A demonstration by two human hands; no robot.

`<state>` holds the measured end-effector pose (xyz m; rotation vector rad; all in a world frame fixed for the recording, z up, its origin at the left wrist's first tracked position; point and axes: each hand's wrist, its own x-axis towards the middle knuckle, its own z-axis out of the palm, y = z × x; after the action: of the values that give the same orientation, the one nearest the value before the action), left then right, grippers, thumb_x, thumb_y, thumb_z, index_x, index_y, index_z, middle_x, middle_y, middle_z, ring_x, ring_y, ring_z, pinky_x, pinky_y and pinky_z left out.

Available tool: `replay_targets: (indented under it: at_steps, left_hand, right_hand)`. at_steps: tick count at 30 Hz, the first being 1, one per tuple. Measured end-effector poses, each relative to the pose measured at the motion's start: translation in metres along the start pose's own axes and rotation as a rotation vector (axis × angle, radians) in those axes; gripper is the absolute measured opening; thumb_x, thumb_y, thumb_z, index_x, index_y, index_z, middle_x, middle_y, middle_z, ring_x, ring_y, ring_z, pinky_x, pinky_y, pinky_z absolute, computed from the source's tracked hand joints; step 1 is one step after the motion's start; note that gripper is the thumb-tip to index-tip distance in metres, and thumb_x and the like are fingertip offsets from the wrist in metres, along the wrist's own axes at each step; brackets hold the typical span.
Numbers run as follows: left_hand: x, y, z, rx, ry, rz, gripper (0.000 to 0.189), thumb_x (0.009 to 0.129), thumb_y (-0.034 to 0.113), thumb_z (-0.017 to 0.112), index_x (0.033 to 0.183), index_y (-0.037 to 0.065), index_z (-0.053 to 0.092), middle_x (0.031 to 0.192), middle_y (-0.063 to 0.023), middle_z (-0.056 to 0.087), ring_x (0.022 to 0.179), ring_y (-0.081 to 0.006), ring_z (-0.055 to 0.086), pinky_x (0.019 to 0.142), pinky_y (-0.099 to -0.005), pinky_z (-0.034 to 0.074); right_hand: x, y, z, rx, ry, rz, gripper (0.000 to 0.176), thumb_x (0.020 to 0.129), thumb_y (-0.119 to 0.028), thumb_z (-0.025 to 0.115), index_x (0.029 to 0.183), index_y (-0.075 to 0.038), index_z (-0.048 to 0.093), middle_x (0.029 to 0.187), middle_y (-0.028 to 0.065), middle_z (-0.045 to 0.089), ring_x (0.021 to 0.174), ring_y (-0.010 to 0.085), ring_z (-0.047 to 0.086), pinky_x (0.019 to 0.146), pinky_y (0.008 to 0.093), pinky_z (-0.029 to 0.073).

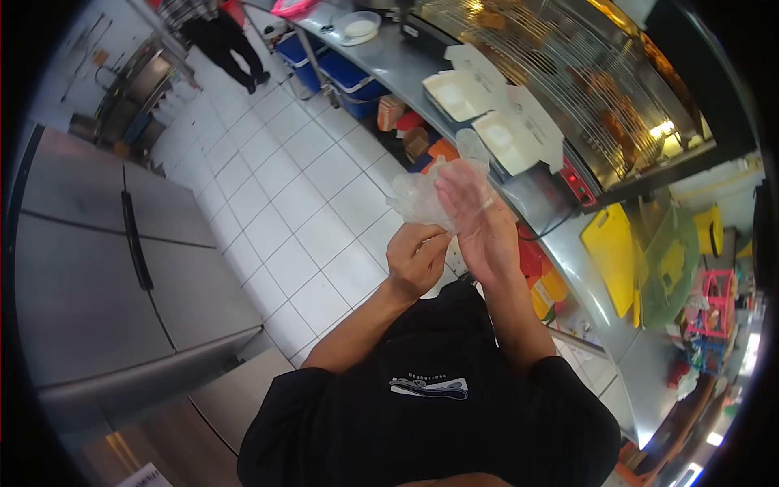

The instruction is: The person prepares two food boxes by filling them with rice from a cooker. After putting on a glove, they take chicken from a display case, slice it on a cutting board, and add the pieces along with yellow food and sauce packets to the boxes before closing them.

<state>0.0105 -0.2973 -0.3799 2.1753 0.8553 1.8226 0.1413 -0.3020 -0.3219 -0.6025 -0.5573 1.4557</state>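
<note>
A clear, crinkled plastic glove [415,197] hangs in front of my chest, partly over the fingers of my right hand [489,243]. That hand is raised with its fingers stretched out inside the thin plastic. Its palm and wrist are bare. My left hand [418,258] is closed in a pinch on the glove's lower edge, close beside the right palm. Just beyond the hands, two open white takeaway boxes [505,143] stand on the steel counter [531,195]; their insides look bare.
A heated display cabinet [584,89] with food on wire racks stands behind the boxes. Yellow cutting boards [608,256] lean at the right. Blue bins [357,85] sit under the counter. Steel fridge doors [89,260] line the left. Another person [215,36] stands on the tiled floor farther back.
</note>
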Motion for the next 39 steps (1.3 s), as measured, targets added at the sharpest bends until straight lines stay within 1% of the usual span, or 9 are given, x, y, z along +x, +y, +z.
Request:
replay_targets:
  at_steps: [2, 4, 7, 11, 17, 24, 27, 33, 39]
  left_hand:
    - [-0.006, -0.012, -0.013, 0.057, 0.008, -0.008, 0.021, 0.071, -0.011, 0.074, 0.084, 0.002, 0.064, 0.081, -0.0109, 0.067, 0.069, -0.0276, 0.064, 0.059, -0.0335, 0.051]
    - [-0.008, -0.025, -0.022, 0.095, 0.027, -0.112, 0.021, 0.07, -0.01, 0.074, 0.084, 0.002, 0.063, 0.083, -0.0113, 0.067, 0.072, -0.0288, 0.065, 0.062, -0.0346, 0.051]
    - [-0.001, -0.029, -0.036, 0.119, -0.033, -0.272, 0.019, 0.072, -0.008, 0.073, 0.086, 0.002, 0.063, 0.085, -0.0122, 0.067, 0.075, -0.0308, 0.064, 0.066, -0.036, 0.051]
    - [0.027, -0.011, -0.05, 0.025, 0.105, -0.421, 0.018, 0.073, -0.006, 0.071, 0.088, 0.001, 0.064, 0.087, -0.013, 0.067, 0.078, -0.0329, 0.064, 0.07, -0.0381, 0.051]
    - [0.059, -0.05, -0.049, 0.183, 0.012, -0.201, 0.019, 0.073, -0.004, 0.072, 0.091, 0.001, 0.066, 0.086, -0.0132, 0.067, 0.077, -0.0319, 0.064, 0.068, -0.0394, 0.051]
    - [0.096, -0.121, -0.035, 0.161, -0.168, -0.12, 0.012, 0.075, -0.001, 0.066, 0.086, 0.002, 0.064, 0.088, -0.011, 0.063, 0.08, -0.0299, 0.062, 0.071, -0.0381, 0.051]
    - [0.12, -0.157, -0.031, 0.154, -0.269, -0.18, 0.018, 0.074, -0.005, 0.068, 0.09, -0.001, 0.067, 0.09, -0.0114, 0.064, 0.081, -0.0306, 0.064, 0.066, -0.0383, 0.052]
    - [0.157, -0.21, -0.01, 0.167, -0.472, -0.186, 0.018, 0.074, 0.002, 0.065, 0.091, 0.001, 0.063, 0.091, -0.0112, 0.062, 0.085, -0.0278, 0.062, 0.076, -0.0375, 0.051]
    - [0.196, -0.235, 0.011, 0.098, -0.567, -0.033, 0.018, 0.077, 0.0, 0.07, 0.094, 0.0, 0.065, 0.09, -0.0087, 0.064, 0.081, -0.0267, 0.061, 0.074, -0.0395, 0.047]
  right_hand:
    - [0.006, 0.012, 0.014, 0.102, -0.136, 0.066, 0.047, 0.106, -0.026, 0.048, 0.142, 0.004, 0.046, 0.142, 0.0162, 0.055, 0.134, 0.028, 0.05, 0.115, 0.0411, 0.037]
    - [0.01, 0.024, 0.024, 0.051, -0.135, 0.055, 0.058, 0.107, -0.039, 0.043, 0.146, 0.004, 0.04, 0.15, 0.0159, 0.046, 0.144, 0.0268, 0.037, 0.122, 0.0416, 0.023]
    - [0.02, 0.049, 0.026, 0.016, -0.102, 0.044, 0.065, 0.107, -0.043, 0.041, 0.154, 0.0, 0.029, 0.158, 0.0149, 0.035, 0.15, 0.0258, 0.025, 0.124, 0.0419, 0.015]
    - [0.039, 0.066, 0.03, -0.128, -0.169, 0.079, 0.072, 0.105, -0.044, 0.044, 0.159, -0.004, 0.019, 0.162, 0.0142, 0.029, 0.15, 0.0273, 0.027, 0.123, 0.0415, 0.017]
    - [0.089, 0.065, 0.046, -0.003, -0.481, 0.196, 0.074, 0.103, -0.049, 0.042, 0.159, -0.005, 0.021, 0.161, 0.0205, 0.028, 0.148, 0.0369, 0.03, 0.122, 0.0464, 0.023]
    - [0.199, 0.067, 0.047, 0.366, -0.437, 0.412, 0.079, 0.101, -0.066, 0.028, 0.161, -0.018, 0.013, 0.164, 0.0242, 0.016, 0.144, 0.0555, 0.024, 0.116, 0.0692, 0.023]
    - [0.249, 0.075, 0.042, 0.571, -0.518, 0.464, 0.08, 0.099, -0.069, 0.027, 0.162, -0.022, 0.01, 0.165, 0.0231, 0.008, 0.146, 0.0573, 0.016, 0.115, 0.0741, 0.017]
    - [0.34, 0.08, 0.041, 0.706, -0.631, 0.5, 0.093, 0.091, -0.078, 0.038, 0.162, -0.026, 0.007, 0.167, 0.0204, 0.0, 0.149, 0.0551, 0.001, 0.113, 0.0769, 0.011]
    - [0.399, 0.063, 0.07, 0.681, -0.781, 0.38, 0.097, 0.09, -0.083, 0.032, 0.162, -0.022, 0.013, 0.167, 0.0189, 0.004, 0.15, 0.0509, 0.008, 0.113, 0.0753, 0.013]
